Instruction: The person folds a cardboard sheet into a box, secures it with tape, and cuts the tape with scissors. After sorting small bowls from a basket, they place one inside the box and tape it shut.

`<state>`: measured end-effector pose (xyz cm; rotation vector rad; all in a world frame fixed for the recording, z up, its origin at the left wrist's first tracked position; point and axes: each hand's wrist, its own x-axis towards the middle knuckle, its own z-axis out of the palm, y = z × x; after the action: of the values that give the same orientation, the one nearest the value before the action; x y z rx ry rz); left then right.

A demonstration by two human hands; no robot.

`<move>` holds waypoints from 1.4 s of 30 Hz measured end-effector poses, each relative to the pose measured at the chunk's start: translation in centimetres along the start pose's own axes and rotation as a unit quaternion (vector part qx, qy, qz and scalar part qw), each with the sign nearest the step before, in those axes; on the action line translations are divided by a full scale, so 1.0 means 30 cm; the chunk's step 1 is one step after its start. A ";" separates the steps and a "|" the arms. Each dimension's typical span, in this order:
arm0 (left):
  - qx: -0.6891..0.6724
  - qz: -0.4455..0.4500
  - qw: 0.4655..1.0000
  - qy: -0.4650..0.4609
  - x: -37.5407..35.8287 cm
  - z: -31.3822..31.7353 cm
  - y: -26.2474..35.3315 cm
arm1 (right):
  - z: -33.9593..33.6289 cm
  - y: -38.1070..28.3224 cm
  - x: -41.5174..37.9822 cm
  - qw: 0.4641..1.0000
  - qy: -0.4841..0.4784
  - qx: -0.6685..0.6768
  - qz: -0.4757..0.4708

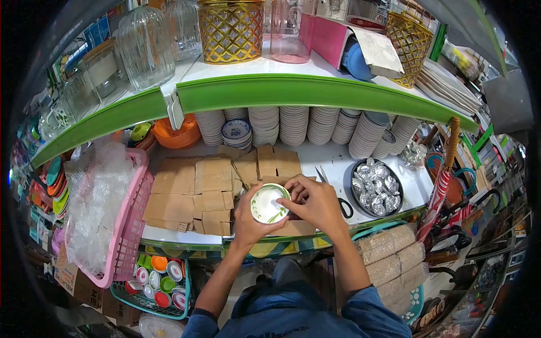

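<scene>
A small white bowl [265,201] with a green leaf pattern and green rim is tilted toward me, its inside showing. My left hand [246,218] is wrapped around its left and lower side. My right hand [316,204] has thumb and fingers pinched at the bowl's right inner edge; a whitish bit shows at the thumb tip, too small to name. Beneath the hands lie flattened brown cardboard pieces [213,188] on the white shelf. To the right of my right hand is a pair of scissors with black handles [345,208], partly hidden by that hand.
Stacked bowls [293,127] line the shelf's back. A dark round pan [353,188] holds foil-like silver pieces. The green-edged upper shelf [270,93] overhangs. At left stands a pink basket [138,197] with bubble wrap; below right, wrapped bundles [389,253] fill a teal basket.
</scene>
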<state>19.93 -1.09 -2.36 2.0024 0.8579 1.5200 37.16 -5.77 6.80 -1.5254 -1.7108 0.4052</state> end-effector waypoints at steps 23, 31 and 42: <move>0.016 -0.003 1.000 0.006 0.017 -0.006 0.023 | -0.026 0.073 -0.009 0.970 0.142 0.181 0.080; 0.020 0.002 0.999 0.026 0.000 -0.001 0.007 | -0.080 0.112 -0.028 0.988 0.132 -0.050 0.058; 0.023 0.009 1.000 0.018 0.007 -0.007 0.019 | -0.018 0.088 -0.028 0.965 -0.033 -0.258 0.023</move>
<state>19.87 -1.33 -1.78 2.0265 0.9005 1.5625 39.33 -6.12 5.04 -1.9375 -1.9330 0.0273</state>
